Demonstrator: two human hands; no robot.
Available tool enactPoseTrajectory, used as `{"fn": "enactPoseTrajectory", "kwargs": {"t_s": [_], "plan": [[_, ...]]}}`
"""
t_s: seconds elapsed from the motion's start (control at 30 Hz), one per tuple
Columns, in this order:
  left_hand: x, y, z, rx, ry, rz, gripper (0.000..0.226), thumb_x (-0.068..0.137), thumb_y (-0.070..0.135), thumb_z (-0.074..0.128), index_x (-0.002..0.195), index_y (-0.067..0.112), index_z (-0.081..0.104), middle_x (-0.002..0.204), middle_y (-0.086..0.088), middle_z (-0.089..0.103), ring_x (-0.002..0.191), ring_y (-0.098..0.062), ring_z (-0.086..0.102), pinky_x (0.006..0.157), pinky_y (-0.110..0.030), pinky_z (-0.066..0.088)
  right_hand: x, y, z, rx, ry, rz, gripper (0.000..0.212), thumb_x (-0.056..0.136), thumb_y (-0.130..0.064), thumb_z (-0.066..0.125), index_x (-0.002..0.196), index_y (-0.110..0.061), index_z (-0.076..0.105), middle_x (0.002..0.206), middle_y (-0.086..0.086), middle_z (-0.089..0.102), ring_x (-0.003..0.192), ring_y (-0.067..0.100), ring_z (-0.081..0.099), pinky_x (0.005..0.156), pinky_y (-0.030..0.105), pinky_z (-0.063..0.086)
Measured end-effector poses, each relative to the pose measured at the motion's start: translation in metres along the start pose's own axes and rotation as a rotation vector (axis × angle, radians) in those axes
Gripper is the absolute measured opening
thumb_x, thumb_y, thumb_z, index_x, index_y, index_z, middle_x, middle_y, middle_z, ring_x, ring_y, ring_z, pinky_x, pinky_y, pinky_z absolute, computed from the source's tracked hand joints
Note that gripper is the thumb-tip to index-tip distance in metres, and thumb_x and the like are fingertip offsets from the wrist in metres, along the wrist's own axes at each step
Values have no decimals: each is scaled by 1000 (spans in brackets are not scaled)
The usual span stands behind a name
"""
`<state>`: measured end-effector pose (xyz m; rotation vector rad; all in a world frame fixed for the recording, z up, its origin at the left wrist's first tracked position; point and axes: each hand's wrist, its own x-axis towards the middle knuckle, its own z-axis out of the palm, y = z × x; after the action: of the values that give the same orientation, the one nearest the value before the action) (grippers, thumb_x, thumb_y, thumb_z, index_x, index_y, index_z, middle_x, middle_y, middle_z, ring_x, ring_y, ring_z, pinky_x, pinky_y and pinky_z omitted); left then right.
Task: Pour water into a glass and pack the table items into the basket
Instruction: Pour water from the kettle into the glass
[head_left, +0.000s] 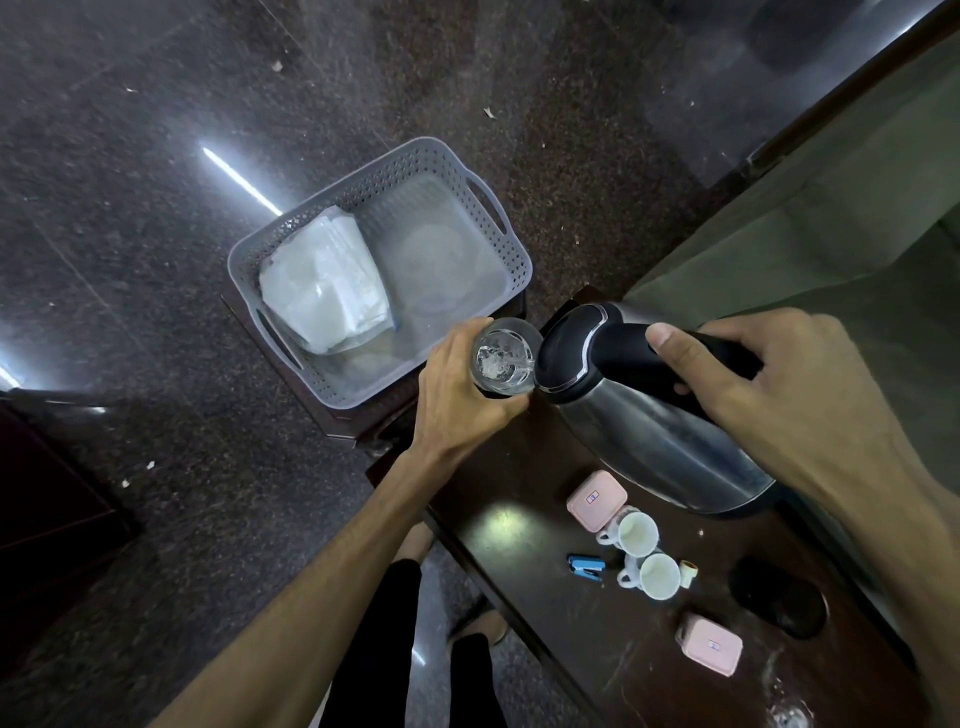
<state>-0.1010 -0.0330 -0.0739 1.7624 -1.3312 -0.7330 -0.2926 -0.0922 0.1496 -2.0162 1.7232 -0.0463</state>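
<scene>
My left hand (462, 384) grips a clear glass (506, 358) above the table's far end. My right hand (769, 384) holds the black handle of a steel kettle (644, 415), tilted with its spout over the glass; water streams into it. A grey perforated basket (467, 176) stands on a low stool beyond the table, holding a white plastic-wrapped bundle (327, 291) and a clear lid. On the dark table (519, 545) lie two pink boxes (597, 499) (711, 644), two white cups (636, 532) (657, 574) and a blue stapler (584, 566).
The kettle's black base (779, 603) sits at the table's right side, a small cork-coloured item (688, 571) beside the cups. A green sofa (831, 234) runs along the right. Dark polished floor surrounds the stool. My legs show below the table edge.
</scene>
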Motion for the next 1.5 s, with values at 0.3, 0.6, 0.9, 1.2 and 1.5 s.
{"fn": "enactPoseTrajectory", "kwargs": {"t_s": [0.3, 0.6, 0.9, 1.2, 1.5], "plan": [[-1, 0, -2, 2, -7, -23, 80, 61, 36, 92, 133, 25, 58, 124, 11, 65, 111, -18, 66, 94, -43, 54, 1, -1, 5, -4, 14, -5, 63, 91, -62, 52, 66, -6, 69, 55, 15, 62, 58, 31, 61, 58, 44, 48], [-1, 2, -4, -1, -6, -25, 79, 61, 41, 90, 132, 26, 58, 123, 12, 65, 112, -18, 65, 94, -43, 54, 1, 5, 10, 12, 20, 2, 62, 91, -59, 52, 66, -6, 70, 57, 15, 64, 59, 30, 62, 59, 45, 48], [-2, 5, -4, -13, 53, -65, 78, 60, 40, 94, 129, 26, 60, 121, 11, 70, 112, -15, 67, 98, -34, 53, -4, 45, 24, 383, 123, 59, 58, 90, -59, 57, 69, -8, 75, 52, -5, 66, 52, 17, 58, 59, 50, 52], [5, 18, -22, -89, 112, -98, 74, 62, 39, 95, 127, 20, 64, 116, 9, 71, 109, -10, 69, 94, -35, 57, 2, 63, 56, 873, 356, 132, 73, 87, -46, 60, 53, 16, 39, 44, 8, 31, 36, 4, 32, 39, 12, 29], [29, 27, -60, -102, 217, -76, 75, 61, 36, 96, 126, 15, 64, 121, 5, 70, 113, -12, 67, 101, -29, 53, 37, 35, 64, 1063, 527, 70, 55, 94, -35, 53, 41, -18, 51, 35, -5, 43, 31, 12, 34, 39, 22, 22]]}}
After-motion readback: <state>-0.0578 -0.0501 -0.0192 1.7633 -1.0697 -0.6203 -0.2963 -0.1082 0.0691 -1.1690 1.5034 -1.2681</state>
